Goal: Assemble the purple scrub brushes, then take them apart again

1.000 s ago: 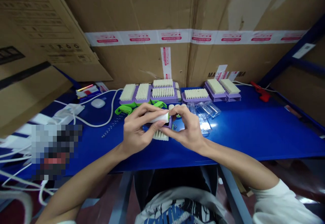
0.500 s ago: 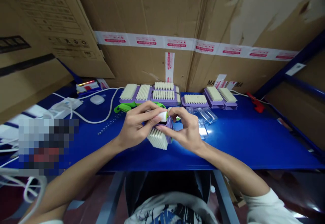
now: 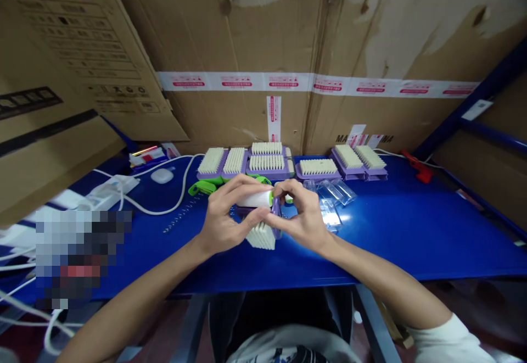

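Both hands meet above the blue table around one brush-like piece. My left hand (image 3: 226,214) is closed, fingers over a white ribbed cylinder (image 3: 260,200) with a green end, thumb below it. My right hand (image 3: 302,214) pinches the purple part (image 3: 276,209) at the cylinder's green end, thumb and index finger nearly meeting there. Beneath the fingers hangs a block of cream bristles (image 3: 262,236), tilted downward. Fingers hide much of the purple body.
Purple brush heads (image 3: 319,167) with cream bristles line the back, near green parts (image 3: 201,188). Clear plastic pieces (image 3: 337,190) lie right of my hands, small screws (image 3: 181,214) left. A red tool (image 3: 420,168), power strip (image 3: 111,190) and white cables (image 3: 156,213) lie farther out.
My left fingers have shifted on the white cylinder, and more of it shows between fingers and thumb. The view has tilted slightly, so the table sits lower in the picture.
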Available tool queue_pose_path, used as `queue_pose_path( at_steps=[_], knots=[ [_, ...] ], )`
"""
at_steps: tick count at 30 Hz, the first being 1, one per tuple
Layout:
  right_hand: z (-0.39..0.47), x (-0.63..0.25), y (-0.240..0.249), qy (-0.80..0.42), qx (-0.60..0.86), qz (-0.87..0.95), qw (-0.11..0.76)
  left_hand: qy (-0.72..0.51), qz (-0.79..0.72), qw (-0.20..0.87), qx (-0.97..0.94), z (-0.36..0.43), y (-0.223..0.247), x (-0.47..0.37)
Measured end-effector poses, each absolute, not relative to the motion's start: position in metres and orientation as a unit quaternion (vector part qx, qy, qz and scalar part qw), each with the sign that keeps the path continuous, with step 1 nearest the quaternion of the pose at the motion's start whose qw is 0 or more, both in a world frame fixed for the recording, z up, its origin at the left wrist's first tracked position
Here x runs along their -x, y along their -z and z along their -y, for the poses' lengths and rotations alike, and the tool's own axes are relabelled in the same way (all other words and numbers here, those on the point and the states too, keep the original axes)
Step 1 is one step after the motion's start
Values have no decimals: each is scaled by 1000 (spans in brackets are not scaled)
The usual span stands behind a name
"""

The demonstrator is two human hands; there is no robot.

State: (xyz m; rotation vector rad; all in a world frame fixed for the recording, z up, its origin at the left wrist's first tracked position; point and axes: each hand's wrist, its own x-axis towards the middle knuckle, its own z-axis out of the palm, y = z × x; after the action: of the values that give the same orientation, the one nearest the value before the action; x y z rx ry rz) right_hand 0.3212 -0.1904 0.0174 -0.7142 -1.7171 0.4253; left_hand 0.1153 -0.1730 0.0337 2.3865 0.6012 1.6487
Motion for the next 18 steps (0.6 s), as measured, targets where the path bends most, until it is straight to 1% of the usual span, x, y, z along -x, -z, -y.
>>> queue_pose_path(
  at_steps=[4, 7, 10, 12, 15, 18],
  knots=[
    [190, -323, -22, -183, 290, 744, 573, -542, -213, 99, -807, 176, -36, -115],
    [190, -326, -26, -206, 290, 752, 555, -534, -214, 89, -813, 178, -39, -115],
    [190, -327, -24, -229, 288, 742, 560, -524, -211, 86, -820, 178, -39, -115],
    [190, -325, -18, -233, 276, 738, 570, -512, -208, 99, -828, 176, -37, -112],
    [188, -325, -10, -203, 265, 748, 574, -488, -194, 127, -842, 168, -33, -105],
    [185, -340, -15, -185, 270, 754, 569, -461, -198, 177, -847, 161, -27, -96]
  ],
)
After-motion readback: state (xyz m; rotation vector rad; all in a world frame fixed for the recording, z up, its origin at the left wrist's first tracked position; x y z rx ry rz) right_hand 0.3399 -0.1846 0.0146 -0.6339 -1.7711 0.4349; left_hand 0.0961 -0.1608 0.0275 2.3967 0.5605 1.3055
